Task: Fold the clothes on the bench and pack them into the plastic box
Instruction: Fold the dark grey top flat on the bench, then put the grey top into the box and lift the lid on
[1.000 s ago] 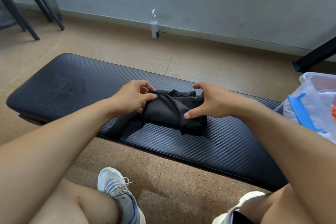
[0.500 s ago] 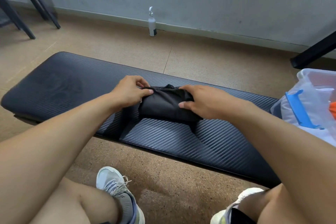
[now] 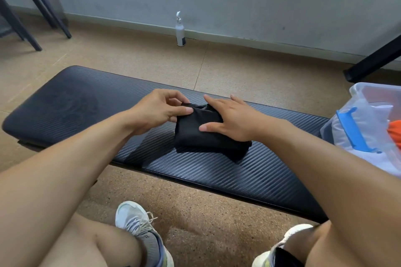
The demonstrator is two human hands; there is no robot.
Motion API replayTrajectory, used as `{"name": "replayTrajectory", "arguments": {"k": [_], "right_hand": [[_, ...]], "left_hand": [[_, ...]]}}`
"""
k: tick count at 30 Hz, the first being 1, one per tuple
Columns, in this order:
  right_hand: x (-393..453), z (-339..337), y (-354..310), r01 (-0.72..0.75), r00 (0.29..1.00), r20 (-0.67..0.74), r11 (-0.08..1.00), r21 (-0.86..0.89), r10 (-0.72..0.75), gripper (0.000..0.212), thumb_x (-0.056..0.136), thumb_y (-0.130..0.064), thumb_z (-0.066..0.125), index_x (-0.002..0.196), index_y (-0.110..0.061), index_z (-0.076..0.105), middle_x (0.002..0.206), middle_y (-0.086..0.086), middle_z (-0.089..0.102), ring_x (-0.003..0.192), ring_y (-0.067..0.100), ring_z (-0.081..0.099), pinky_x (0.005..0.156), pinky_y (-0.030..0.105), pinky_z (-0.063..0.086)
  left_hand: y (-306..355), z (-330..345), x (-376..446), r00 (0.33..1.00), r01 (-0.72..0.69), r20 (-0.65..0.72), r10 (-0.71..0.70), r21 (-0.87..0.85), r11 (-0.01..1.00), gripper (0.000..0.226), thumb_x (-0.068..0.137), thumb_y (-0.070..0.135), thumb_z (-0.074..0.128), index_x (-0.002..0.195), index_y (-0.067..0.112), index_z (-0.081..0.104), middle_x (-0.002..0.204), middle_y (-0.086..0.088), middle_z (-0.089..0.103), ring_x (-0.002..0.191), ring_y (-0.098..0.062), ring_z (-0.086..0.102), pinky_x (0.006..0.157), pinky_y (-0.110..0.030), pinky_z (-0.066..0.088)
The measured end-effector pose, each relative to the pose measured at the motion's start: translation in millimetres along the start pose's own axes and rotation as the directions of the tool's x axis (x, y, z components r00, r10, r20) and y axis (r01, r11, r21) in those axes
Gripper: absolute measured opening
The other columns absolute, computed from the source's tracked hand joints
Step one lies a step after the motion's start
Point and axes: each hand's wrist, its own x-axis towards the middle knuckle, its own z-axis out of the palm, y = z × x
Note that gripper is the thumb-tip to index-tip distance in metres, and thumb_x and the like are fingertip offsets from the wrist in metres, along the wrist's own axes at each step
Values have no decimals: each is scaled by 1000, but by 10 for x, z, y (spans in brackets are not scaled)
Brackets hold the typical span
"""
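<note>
A black garment (image 3: 201,141), folded into a small thick bundle, lies in the middle of the black padded bench (image 3: 71,102). My left hand (image 3: 158,110) pinches the bundle's upper left corner between thumb and fingers. My right hand (image 3: 230,119) lies flat on top of the bundle with straight, spread fingers, pressing it down. The clear plastic box (image 3: 366,119) with a blue latch stands at the bench's right end; orange and white cloth shows inside it.
A white pump bottle (image 3: 180,30) stands on the floor by the grey wall. Dark chair legs (image 3: 32,13) are at the far left, and a black bar (image 3: 373,58) slants at the far right. My knees and light sneakers (image 3: 138,225) are under the bench's near edge.
My right hand has opened from gripping the bundle's right side and now lies flat on top. The garment is folded smaller and tighter. My left hand stays at the left corner.
</note>
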Motion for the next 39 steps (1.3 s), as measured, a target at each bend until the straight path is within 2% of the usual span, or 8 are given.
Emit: {"name": "replayTrajectory", "arguments": {"k": [4, 10, 15, 20, 24, 29, 35, 39], "right_hand": [[-21, -134, 59, -29, 1000, 3, 983, 180, 29, 75, 82, -66, 67, 144, -26, 49, 127, -5, 63, 116, 20, 57, 88, 28, 45], [-272, -361, -44, 29, 971, -239, 990, 141, 6, 35, 81, -63, 70, 83, -36, 47, 78, -16, 53, 74, 3, 50, 60, 28, 34], [-680, -574, -109, -44, 894, -445, 999, 24, 50, 41, 86, -60, 65, 114, -30, 59, 88, -13, 62, 87, 16, 60, 69, 34, 41], [-1309, -805, 208, -261, 719, -659, 964, 41, 222, 39, 88, -55, 64, 120, -34, 61, 110, -12, 70, 102, 19, 64, 71, 33, 38], [-1905, -999, 668, -374, 454, -773, 882, 286, 443, 38, 89, -55, 63, 117, -29, 62, 105, -4, 72, 100, 28, 65, 79, 39, 50], [-2501, -1021, 1354, -519, 319, -659, 707, 480, 681, 37, 91, -53, 60, 114, -25, 62, 106, 5, 72, 104, 34, 63, 87, 45, 51], [-2820, -880, 1821, -666, 358, -298, 466, 583, 885, 40, 100, -44, 54, 124, -14, 66, 120, 10, 68, 111, 29, 60, 93, 37, 48], [-2827, -873, 1946, -821, 404, -125, 419, 388, 906, 48, 106, -42, 43, 140, -10, 57, 142, 14, 55, 126, 31, 53, 96, 32, 40]], "left_hand": [[122, 24, -121, 991, -137, 6, 137, 21, 990, 11, 87, 14, 74, 97, 9, 71, 92, -15, 72, 86, -17, 70, 81, -26, 59], [341, 151, -179, 941, -309, -158, 298, -53, 949, 9, 89, 10, 71, 97, 13, 71, 88, -3, 72, 82, -11, 70, 74, -24, 59], [661, 438, -145, 841, -475, -259, 474, 64, 878, 9, 94, 15, 68, 102, 16, 71, 90, 5, 74, 77, -5, 67, 65, -17, 53], [1036, 1017, 9, 783, -588, -225, 580, 35, 808, 32, 97, 28, 63, 128, 28, 56, 125, 9, 65, 111, -3, 64, 86, -16, 51], [1247, 1637, 55, 777, -620, -77, 625, 79, 781, 43, 98, 38, 59, 139, 28, 49, 138, 8, 57, 128, -1, 52, 103, -25, 45], [1433, 2331, 69, 703, -707, 164, 692, 265, 656, 58, 94, 46, 60, 145, 26, 44, 153, 12, 41, 139, 1, 35, 114, -21, 27], [1565, 2769, 163, 728, -683, 272, 630, 368, 630, 72, 94, 55, 55, 155, 24, 31, 165, 7, 21, 154, -7, 4, 126, -37, 11], [1659, 2994, 311, 766, -630, 283, 578, 513, 583, 74, 97, 59, 43, 158, 21, 23, 168, 0, 11, 155, -15, -3, 125, -43, 1]]}}
